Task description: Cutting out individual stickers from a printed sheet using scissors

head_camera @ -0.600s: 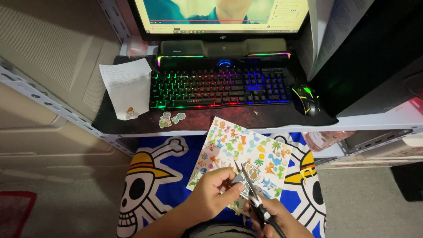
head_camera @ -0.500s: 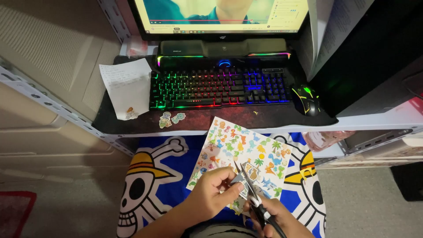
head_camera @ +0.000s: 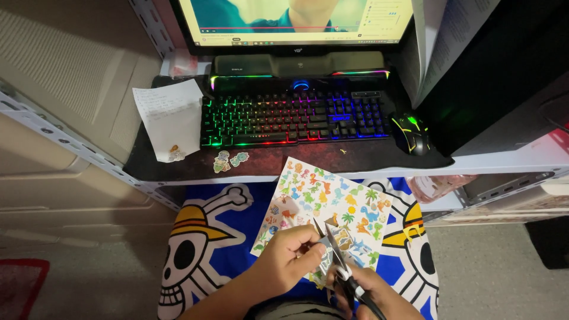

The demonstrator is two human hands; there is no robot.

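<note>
My left hand point(head_camera: 290, 258) pinches the near edge of a colourful sticker sheet point(head_camera: 323, 204) printed with small dinosaurs and palm trees. My right hand point(head_camera: 373, 293) grips a pair of scissors point(head_camera: 332, 246) whose blades are parted and point away from me, right at the sheet's near edge beside my left fingers. The sheet is held over my lap, tilted up towards the desk edge.
A rainbow-lit keyboard point(head_camera: 293, 115), a black mouse point(head_camera: 409, 133), a monitor point(head_camera: 296, 21) and a handwritten paper note point(head_camera: 169, 115) are on the dark desk mat. Cut-out stickers point(head_camera: 228, 160) lie near the desk's front edge. A blue skull-print cloth point(head_camera: 204, 237) covers the area below.
</note>
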